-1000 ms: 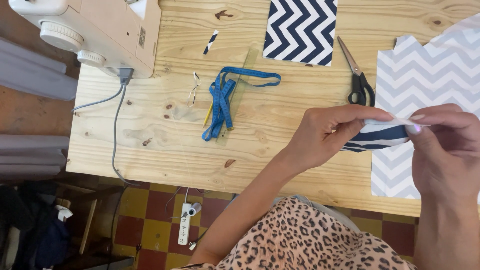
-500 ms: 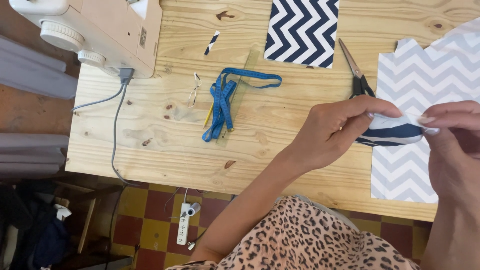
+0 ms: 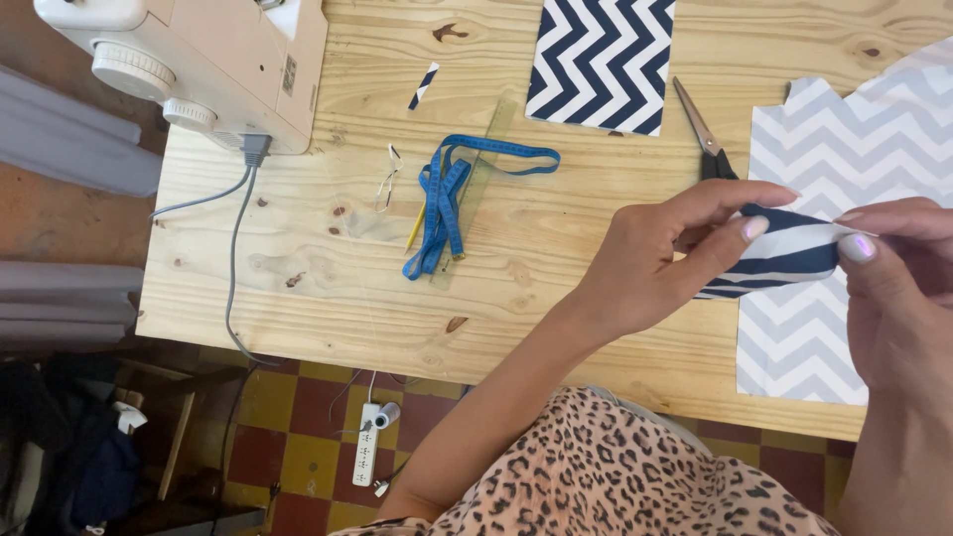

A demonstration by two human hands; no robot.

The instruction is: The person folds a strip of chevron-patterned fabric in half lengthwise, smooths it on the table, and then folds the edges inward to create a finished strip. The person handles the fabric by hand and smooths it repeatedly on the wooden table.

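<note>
We hold a small folded piece of navy and white striped cloth (image 3: 784,260) between our two hands, raised above the right part of the wooden table (image 3: 328,268). Our left hand (image 3: 655,263) pinches its left end between thumb and fingers, and our right hand (image 3: 893,288) pinches its right end the same way, so the cloth spans the gap between both grips. Beneath it lies a sheet of grey zigzag fabric (image 3: 854,139). The scissors (image 3: 707,134) lie just beyond our left fingers. Farther left are a blue tape measure (image 3: 447,194), a navy zigzag piece (image 3: 601,60) and a sewing machine (image 3: 199,60).
</note>
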